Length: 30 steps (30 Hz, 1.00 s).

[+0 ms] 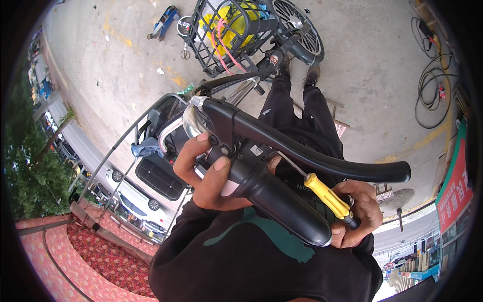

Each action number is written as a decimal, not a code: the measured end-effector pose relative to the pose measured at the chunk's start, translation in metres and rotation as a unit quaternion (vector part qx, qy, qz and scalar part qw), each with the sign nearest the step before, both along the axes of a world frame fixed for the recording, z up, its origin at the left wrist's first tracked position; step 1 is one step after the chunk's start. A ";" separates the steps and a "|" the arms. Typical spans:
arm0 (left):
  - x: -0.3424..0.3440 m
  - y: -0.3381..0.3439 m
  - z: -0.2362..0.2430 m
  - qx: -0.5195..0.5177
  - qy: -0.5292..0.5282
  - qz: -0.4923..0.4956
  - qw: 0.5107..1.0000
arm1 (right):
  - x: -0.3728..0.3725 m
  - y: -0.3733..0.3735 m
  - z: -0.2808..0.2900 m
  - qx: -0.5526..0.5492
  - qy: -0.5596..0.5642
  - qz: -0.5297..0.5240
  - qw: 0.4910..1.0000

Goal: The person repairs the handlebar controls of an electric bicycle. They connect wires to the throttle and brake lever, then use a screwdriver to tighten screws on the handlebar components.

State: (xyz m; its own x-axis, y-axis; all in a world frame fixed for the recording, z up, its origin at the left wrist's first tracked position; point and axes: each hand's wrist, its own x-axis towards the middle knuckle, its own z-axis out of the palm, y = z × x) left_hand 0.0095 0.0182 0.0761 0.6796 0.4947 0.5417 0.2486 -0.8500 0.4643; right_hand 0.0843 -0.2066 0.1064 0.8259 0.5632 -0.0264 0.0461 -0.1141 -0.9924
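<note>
The left hand (209, 173) wraps its fingers around the black handlebar grip (282, 201), close to the brake lever mount (224, 133), thumb pressed along the near side and fingertips curled over the top. The right hand (359, 211) pinches a yellow-handled screwdriver (327, 195), fingers closed round the handle's black end; its thin shaft runs up and away from those fingers to the underside of the mount, just beside the left hand's knuckles. The long black brake lever (322, 158) sweeps out above the right hand's fingers, and a chrome bell (190, 120) sits just beyond the left fingertips.

Judging from this, the work on the lever clamp is midway: the lever assembly is already seated on the bar and the driver tip seems engaged at a fastener, though the tip itself is hidden. Whether the screw is being tightened or loosened cannot be told. Farther off stands a black wire basket (221, 35) holding something yellow, on the concrete floor (372, 55)
</note>
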 end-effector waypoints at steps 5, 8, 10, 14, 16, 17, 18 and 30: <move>-0.008 0.008 -0.001 0.009 0.011 -0.040 0.999 | 0.001 -0.005 0.007 -0.062 -0.098 0.039 0.992; -0.010 0.008 0.002 0.006 0.011 -0.039 0.999 | 0.008 -0.011 0.011 -0.091 -0.051 0.038 0.994; -0.012 0.011 -0.001 0.005 0.007 -0.051 0.999 | -0.001 -0.006 0.006 -0.049 -0.023 -0.017 0.998; -0.003 0.006 -0.002 0.014 0.000 -0.029 0.999 | 0.004 -0.007 0.003 0.018 -0.011 0.039 0.999; -0.003 0.003 -0.002 0.011 -0.008 -0.009 1.000 | 0.011 -0.007 0.001 0.026 -0.052 0.097 0.994; -0.001 0.002 -0.002 0.007 -0.012 0.000 1.000 | 0.009 -0.004 0.003 0.003 -0.059 0.071 0.996; 0.004 0.002 -0.003 0.007 -0.021 -0.002 1.000 | 0.003 -0.003 0.004 -0.022 -0.067 0.028 0.997; 0.009 -0.003 -0.006 -0.004 -0.051 0.006 0.999 | 0.013 -0.005 0.010 -0.016 -0.083 0.101 0.991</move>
